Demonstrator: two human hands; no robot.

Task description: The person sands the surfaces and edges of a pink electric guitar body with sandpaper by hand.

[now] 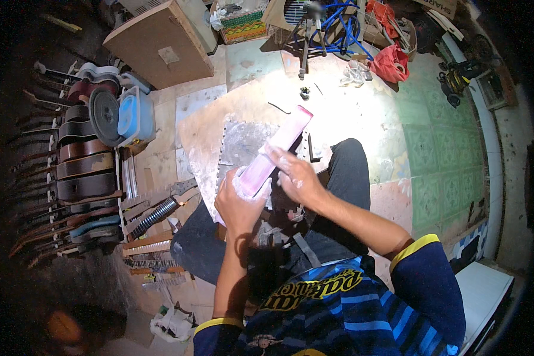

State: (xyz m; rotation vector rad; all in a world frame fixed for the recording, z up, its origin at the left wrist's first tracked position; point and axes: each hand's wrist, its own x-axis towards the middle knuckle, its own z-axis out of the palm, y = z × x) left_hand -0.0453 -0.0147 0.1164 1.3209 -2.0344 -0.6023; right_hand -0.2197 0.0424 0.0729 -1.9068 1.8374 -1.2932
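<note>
A long, flat pink bar, dusted with white powder, slants up and to the right in front of my lap. My left hand is wrapped round its near end, with powder on the fingers. Across the bar's middle, my right hand presses with curled fingers. Something pale shows at those fingertips, too bright and small to name. Under the bar lies a grey, powder-covered sheet on a tan board.
Guitars stand in a row at the left, beside a blue container. A cardboard panel leans at the far left. Blue cable and a red bag lie at the back. A coiled spring-like tool is near my left knee.
</note>
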